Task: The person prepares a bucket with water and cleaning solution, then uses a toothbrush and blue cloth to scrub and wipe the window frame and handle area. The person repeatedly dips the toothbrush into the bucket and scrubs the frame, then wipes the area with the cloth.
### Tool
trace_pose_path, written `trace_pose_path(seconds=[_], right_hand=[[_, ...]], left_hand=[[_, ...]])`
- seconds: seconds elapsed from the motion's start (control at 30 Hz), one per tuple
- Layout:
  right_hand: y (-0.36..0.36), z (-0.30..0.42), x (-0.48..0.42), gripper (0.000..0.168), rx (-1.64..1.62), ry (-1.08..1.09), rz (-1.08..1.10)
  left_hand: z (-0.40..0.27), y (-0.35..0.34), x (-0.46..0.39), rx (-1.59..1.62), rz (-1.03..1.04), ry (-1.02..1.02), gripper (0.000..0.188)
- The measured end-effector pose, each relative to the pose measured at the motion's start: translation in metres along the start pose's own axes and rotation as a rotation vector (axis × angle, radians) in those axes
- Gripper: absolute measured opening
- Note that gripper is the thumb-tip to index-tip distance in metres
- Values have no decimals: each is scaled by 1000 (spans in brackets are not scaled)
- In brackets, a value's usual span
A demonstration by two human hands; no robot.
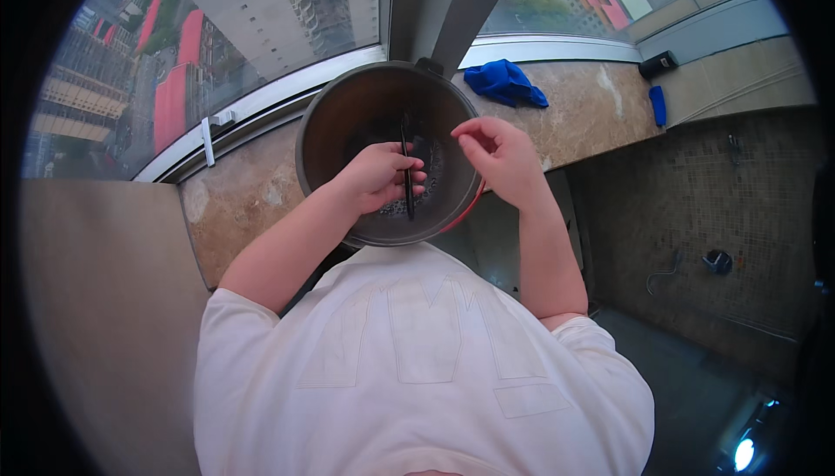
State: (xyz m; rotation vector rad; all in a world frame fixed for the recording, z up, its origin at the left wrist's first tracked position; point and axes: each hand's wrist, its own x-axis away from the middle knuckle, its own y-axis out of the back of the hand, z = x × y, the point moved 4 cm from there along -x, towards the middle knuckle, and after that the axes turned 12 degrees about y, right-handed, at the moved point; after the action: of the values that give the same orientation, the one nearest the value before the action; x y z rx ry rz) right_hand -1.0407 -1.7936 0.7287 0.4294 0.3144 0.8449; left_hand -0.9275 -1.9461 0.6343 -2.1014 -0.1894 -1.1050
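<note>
My left hand [388, 179] holds a thin black stick-like tool [408, 182] over the mouth of a dark round pot or bucket [333, 111]. Its far tip looks thicker or bristled, but I cannot tell what it is. Inside the vessel is dark liquid with foam bubbles [391, 210] on it. Over the vessel's right rim hovers my right hand [497, 153], its thumb and fingertips curled close together. No object shows between those fingers. A red strip [464, 212] runs along the rim beneath that hand.
A crumpled blue cloth [505, 83] lies on the brown marble sill [580, 104]. Farther right sit a black cylinder [658, 65] and a small blue object [657, 106]. Windows with a metal frame [274, 114] border the sill. Below right is a tiled area with a fitting [717, 261].
</note>
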Motion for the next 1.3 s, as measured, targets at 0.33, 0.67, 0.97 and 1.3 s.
trace_pose_path(seconds=[0.33,0.67,0.97,1.3], right_hand=[[-3,-207,-51,31,489,1,-134],[-17,-207,-72,38,813,-79,-194],[-4,-240,-69,27,788,2,-298],[56,-58,-6,14,99,432,-865]], left_hand=[[11,25,-34,-113,-273,209,25],[1,3,-11,-679,-398,-142,64],[-11,-51,22,-1268,-400,-482,56],[-18,-82,49,-1270,-449,-768,62]])
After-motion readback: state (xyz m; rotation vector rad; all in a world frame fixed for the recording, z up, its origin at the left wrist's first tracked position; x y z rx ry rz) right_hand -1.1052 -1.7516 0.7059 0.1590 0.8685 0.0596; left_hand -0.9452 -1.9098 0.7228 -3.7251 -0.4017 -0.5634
